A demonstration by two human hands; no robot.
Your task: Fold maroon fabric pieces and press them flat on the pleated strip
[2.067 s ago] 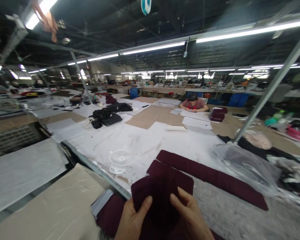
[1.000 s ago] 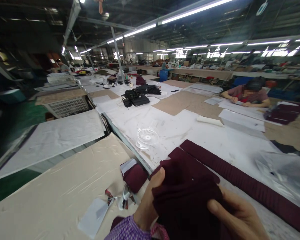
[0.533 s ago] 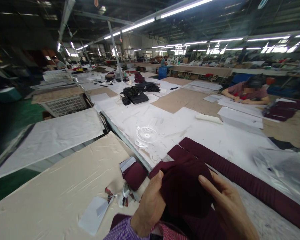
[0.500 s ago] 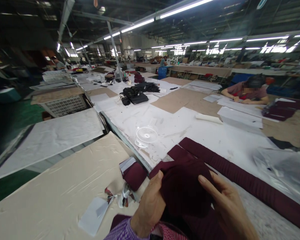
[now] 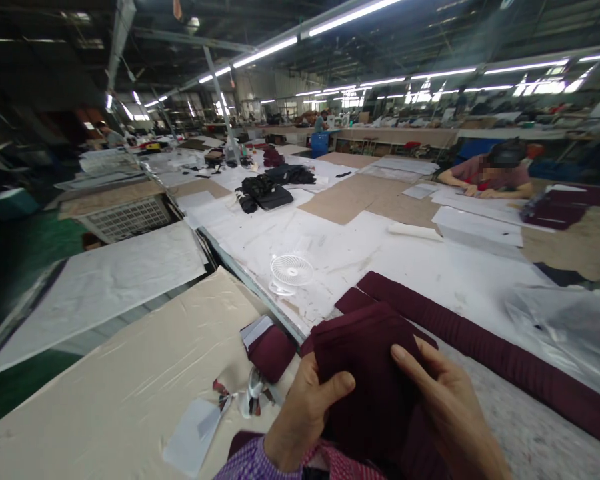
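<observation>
Between my two hands is a stack of dark maroon fabric pieces (image 5: 363, 373), its upper edge showing several layers. My left hand (image 5: 307, 407) grips the left side, thumb laid over the front face. On the right side my right hand (image 5: 445, 393) pinches the fabric, thumb in front and fingers behind. More maroon cloth lies under the held pieces, partly hidden by them. Just beyond is a long strip of maroon fabric (image 5: 460, 340), lying across the white-covered table. A small pile of maroon and grey pieces (image 5: 269, 350) rests left of my hands.
A small white fan (image 5: 291, 270) stands on the white-covered table (image 5: 340, 253). Cream sheeting (image 5: 155, 353) covers the surface at left, with a pale card (image 5: 193, 433) on it. Black cloth (image 5: 265, 190) is piled farther back. A co-worker (image 5: 495, 170) leans over papers at right.
The held maroon fabric has tilted up, so its layered top edge and front face now show. My left thumb has moved rightward over the front of it.
</observation>
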